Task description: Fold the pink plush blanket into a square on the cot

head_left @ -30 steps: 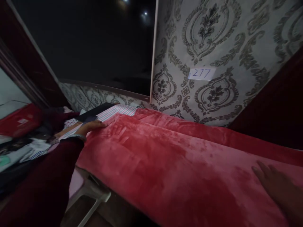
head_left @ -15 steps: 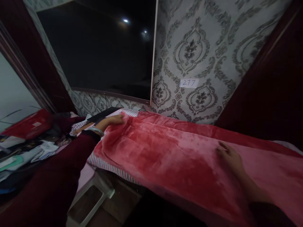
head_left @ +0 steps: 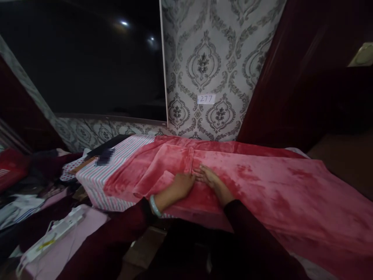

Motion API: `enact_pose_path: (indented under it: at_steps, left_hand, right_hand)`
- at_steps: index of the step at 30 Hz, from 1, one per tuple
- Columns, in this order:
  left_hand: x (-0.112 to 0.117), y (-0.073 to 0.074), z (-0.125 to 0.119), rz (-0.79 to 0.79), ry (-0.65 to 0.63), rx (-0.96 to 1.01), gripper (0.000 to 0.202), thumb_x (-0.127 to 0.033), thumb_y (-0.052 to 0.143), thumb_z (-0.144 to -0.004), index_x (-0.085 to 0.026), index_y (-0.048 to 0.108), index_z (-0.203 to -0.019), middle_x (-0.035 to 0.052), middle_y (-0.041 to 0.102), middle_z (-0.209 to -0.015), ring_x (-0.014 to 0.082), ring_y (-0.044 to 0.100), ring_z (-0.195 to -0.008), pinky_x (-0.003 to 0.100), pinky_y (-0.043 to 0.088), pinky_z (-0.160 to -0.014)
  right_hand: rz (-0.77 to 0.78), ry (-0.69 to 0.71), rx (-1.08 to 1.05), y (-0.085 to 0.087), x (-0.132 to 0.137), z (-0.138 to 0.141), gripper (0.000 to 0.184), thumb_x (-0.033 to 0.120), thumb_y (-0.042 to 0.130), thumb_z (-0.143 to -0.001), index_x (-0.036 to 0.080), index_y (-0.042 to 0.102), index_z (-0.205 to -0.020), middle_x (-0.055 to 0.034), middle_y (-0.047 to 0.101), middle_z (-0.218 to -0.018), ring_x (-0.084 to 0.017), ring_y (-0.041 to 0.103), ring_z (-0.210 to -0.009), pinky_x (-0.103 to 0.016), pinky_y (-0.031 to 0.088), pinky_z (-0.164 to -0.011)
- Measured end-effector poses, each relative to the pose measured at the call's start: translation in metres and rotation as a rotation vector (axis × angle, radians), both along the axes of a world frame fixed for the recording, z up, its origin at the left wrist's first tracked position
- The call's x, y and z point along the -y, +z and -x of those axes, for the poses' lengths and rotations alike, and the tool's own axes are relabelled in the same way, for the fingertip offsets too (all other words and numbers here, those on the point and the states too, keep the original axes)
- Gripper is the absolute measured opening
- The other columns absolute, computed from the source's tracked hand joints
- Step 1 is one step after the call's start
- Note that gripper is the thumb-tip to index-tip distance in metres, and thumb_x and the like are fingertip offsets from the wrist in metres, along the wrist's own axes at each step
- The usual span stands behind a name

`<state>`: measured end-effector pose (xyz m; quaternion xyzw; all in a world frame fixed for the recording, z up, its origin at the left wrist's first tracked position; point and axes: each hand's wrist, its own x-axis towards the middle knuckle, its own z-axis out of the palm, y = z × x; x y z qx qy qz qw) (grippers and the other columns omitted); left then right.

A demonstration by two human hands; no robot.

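Note:
A long red plush blanket (head_left: 262, 186) lies over a table-height surface spread with a striped cloth (head_left: 99, 171). Part of its left end is turned back toward the middle, making a raised fold line. My left hand (head_left: 180, 186), with a pale bracelet (head_left: 155, 206) at the wrist, has its fingers curled over the blanket at this fold. Close beside it, my right hand (head_left: 210, 179) rests on the plush with its fingers stretched out. The two hands almost meet at the fingertips.
A dark blurred item (head_left: 105, 156) sits on the striped cloth. Left of it are piled clothes (head_left: 23, 210) and a red bag (head_left: 10, 167). A power strip (head_left: 55, 233) lies on a pink stool (head_left: 87, 225). A large TV (head_left: 87, 62) hangs behind.
My left hand has moved right from the blanket's left end, which is now folded inward. My right hand has come left to meet it. More striped cloth shows, and the view has turned right.

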<state>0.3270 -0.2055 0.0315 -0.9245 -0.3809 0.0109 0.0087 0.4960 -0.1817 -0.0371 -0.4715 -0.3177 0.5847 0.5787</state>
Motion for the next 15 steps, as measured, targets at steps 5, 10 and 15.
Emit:
enact_pose_path:
  at_steps: [5,10,15]
  left_hand:
    - [0.023,0.009,0.039,-0.072,0.024,-0.054,0.06,-0.009,0.041,-0.093,-0.018,0.046,-0.152,0.0198,0.067,-0.123,0.0367,0.064,-0.112,0.056,0.044,-0.099]
    - [0.036,0.007,0.078,-0.078,0.073,-0.038,0.075,-0.02,0.061,-0.083,-0.023,0.041,-0.155,0.0179,0.059,-0.136,0.0378,0.053,-0.121,0.054,0.039,-0.1]
    - [0.035,-0.006,0.089,-0.009,0.095,-0.005,0.058,-0.016,0.058,-0.084,-0.02,0.054,-0.142,0.0153,0.061,-0.129,0.0337,0.054,-0.118,0.049,0.042,-0.098]
  right_hand:
    - [0.113,-0.021,0.064,0.014,-0.009,-0.001,0.055,0.021,0.052,-0.093,0.022,0.04,-0.146,-0.0121,0.071,-0.111,-0.02,0.074,-0.078,-0.039,0.062,-0.078]
    - [0.141,-0.075,0.131,0.019,-0.03,0.006,0.062,0.019,0.055,-0.093,0.022,0.034,-0.151,-0.0099,0.072,-0.106,-0.017,0.072,-0.075,-0.034,0.062,-0.074]
    - [0.091,-0.104,0.166,0.016,-0.054,0.013,0.07,0.018,0.061,-0.091,0.025,0.031,-0.153,-0.0053,0.073,-0.096,-0.015,0.07,-0.072,-0.031,0.061,-0.072]
